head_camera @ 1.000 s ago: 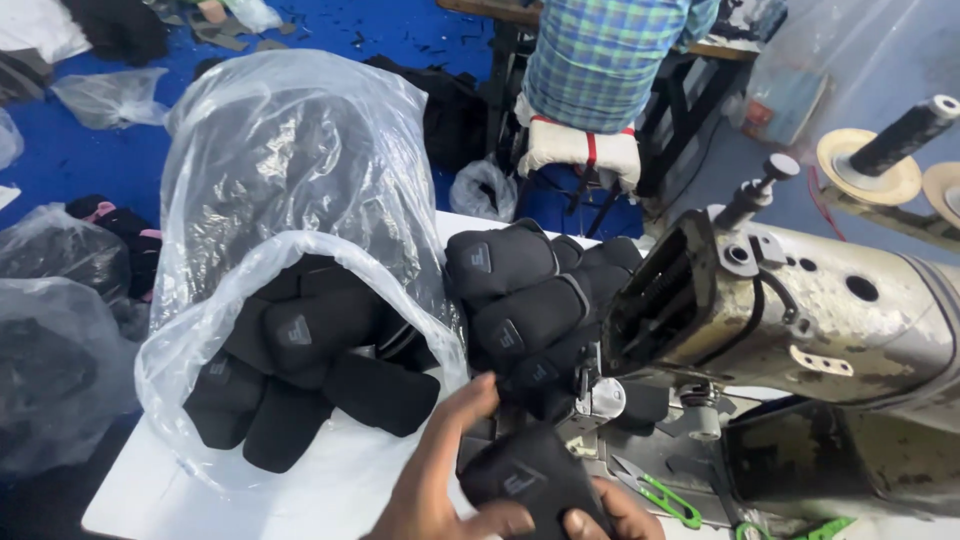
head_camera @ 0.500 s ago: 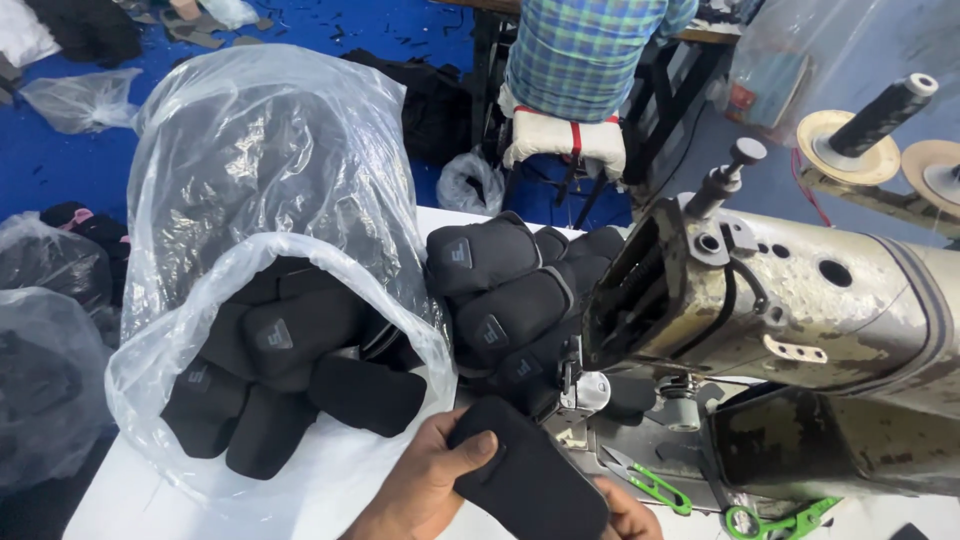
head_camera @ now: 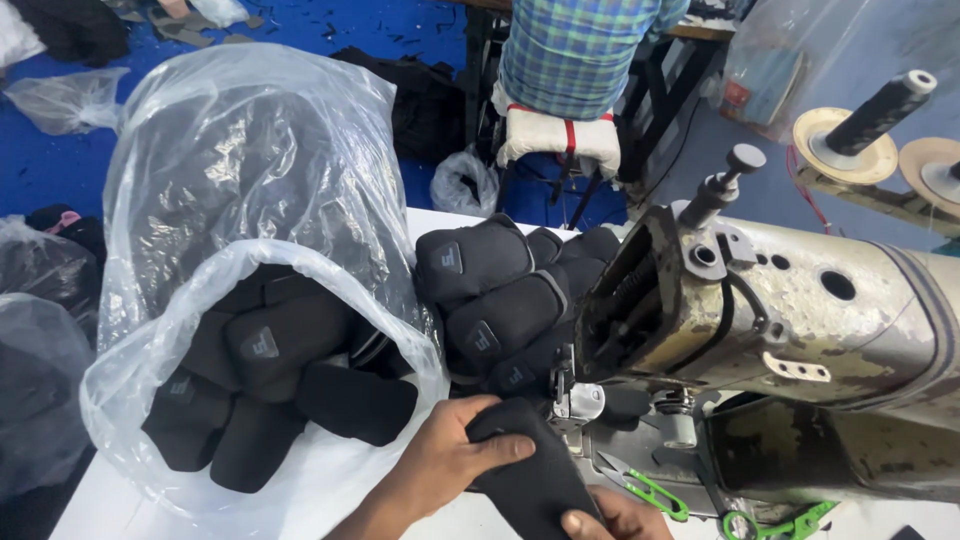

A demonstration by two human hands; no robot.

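My left hand (head_camera: 445, 465) grips the upper end of a black padded fabric piece (head_camera: 520, 470), thumb across its top. My right hand (head_camera: 610, 517) pinches the same piece from below at the bottom edge of the view, mostly cut off. The piece lies just in front of the needle area (head_camera: 580, 400) of a worn beige sewing machine (head_camera: 800, 310). A stack of similar black padded pieces (head_camera: 490, 295) sits behind it on the white table (head_camera: 130, 500). To the left, a clear plastic bag (head_camera: 240, 200) lies open with several more black pieces (head_camera: 270, 380) inside.
Another person in a plaid shirt (head_camera: 580, 50) sits at the back on a white padded seat (head_camera: 545, 135). Thread spools (head_camera: 870, 120) stand at the upper right. Green-handled snips (head_camera: 655, 495) lie by the machine base. More plastic bags (head_camera: 40, 330) and black fabric lie on the blue floor.
The view has shifted slightly. My hands have brought the black piece up and closer to the needle area, with my left thumb now laid over its top.
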